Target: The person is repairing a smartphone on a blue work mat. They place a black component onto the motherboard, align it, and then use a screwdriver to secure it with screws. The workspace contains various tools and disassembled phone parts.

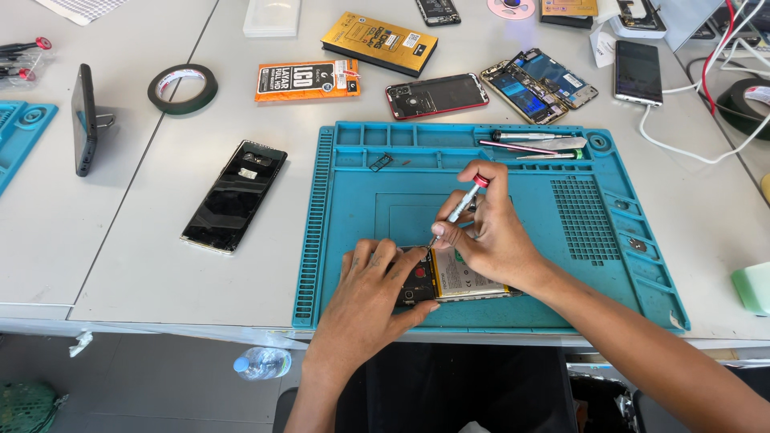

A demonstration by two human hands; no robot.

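At the near edge of a blue repair mat point(353, 216), a left hand point(370, 289) presses spread fingers on an opened phone point(449, 281), while the right hand point(489, 232) pinches a red-capped screwdriver point(464, 202), tip at the phone's upper edge. Judged mid-screw; the next turn needs a steady, upright driver. Beyond, spare phones point(437, 95) and boxes point(378, 42) crowd the tabletop point(160, 240).
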